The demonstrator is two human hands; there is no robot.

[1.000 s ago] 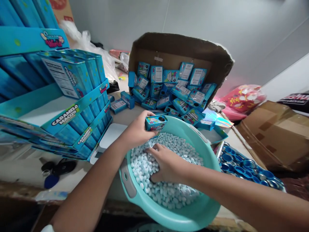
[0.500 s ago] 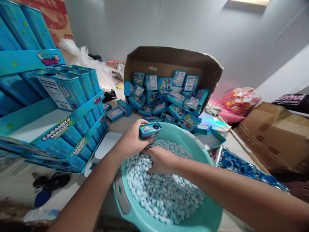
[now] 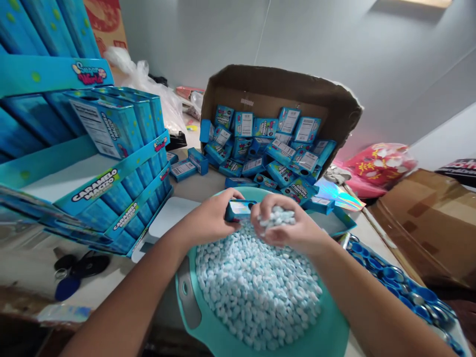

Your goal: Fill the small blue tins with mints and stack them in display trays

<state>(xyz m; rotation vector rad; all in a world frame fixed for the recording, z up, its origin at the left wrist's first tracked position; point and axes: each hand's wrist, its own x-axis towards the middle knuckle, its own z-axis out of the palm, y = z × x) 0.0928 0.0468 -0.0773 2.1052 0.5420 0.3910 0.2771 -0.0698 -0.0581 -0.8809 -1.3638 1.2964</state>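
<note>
My left hand [image 3: 215,215] is closed around a small blue candy box [image 3: 239,208], held over the far-left part of a turquoise tub [image 3: 189,297]. A round dark hole shows at the box's right end. Close beside that hole, my right hand [image 3: 286,230] is cupped around a handful of candies [image 3: 277,218], pale blue and white. The same kind of small rounded candies [image 3: 260,287] fill much of the tub below both hands.
Behind the tub, a cardboard box [image 3: 338,99] lies on its side with several blue candy boxes [image 3: 282,151] spilling out. Stacked display trays [image 3: 111,186] stand at left. A tray of blue rings [image 3: 390,272] and a brown carton [image 3: 427,223] are at right.
My right hand has risen out of the candies with a handful and moved beside the box's hole. The held box has turned slightly. The whole view has shifted a little.
</note>
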